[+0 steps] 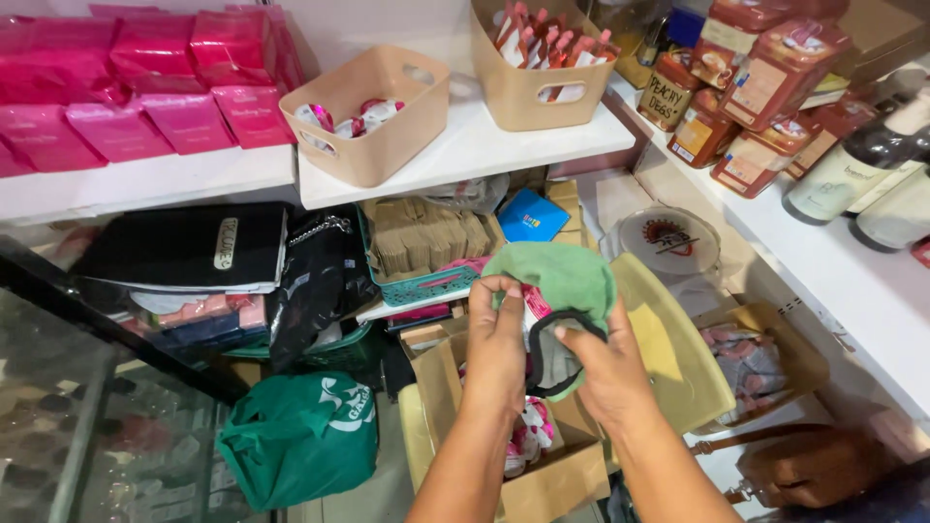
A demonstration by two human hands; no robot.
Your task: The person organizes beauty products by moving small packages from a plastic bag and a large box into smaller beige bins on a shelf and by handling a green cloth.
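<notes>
Currently we are working over a crowded storage corner, and we are describing it from the largest items down. We are standing before a white shelf [465, 155] that is carrying two beige bins: the nearer beige bin [373, 121] is holding a few pink-and-white wrapped packets, while the taller beige bin [542, 82] is holding upright sachets. Stacked pink packages [145, 87] are filling the shelf to the left, and red-brown canisters [751, 92] are standing on the counter to the right.

Below, a green cloth bag [295, 441] is lying knotted on the floor, and a teal basket [426, 281] is holding brown paper items. Directly under our hands, an open cardboard box [552, 475] is holding pink-and-white packets.

We are holding the green pouch [562, 291] above that box. Our left hand [499, 344] is closing its fingers on the pouch's upper edge, and our right hand [605, 373] is pinching its dark-trimmed rim, so both grips are closed on the fabric. We judge that we are spreading the pouch mouth open; the following move is calling for keeping the rim taut and steady over the box, since the fabric is limp and is folding over itself.
</notes>
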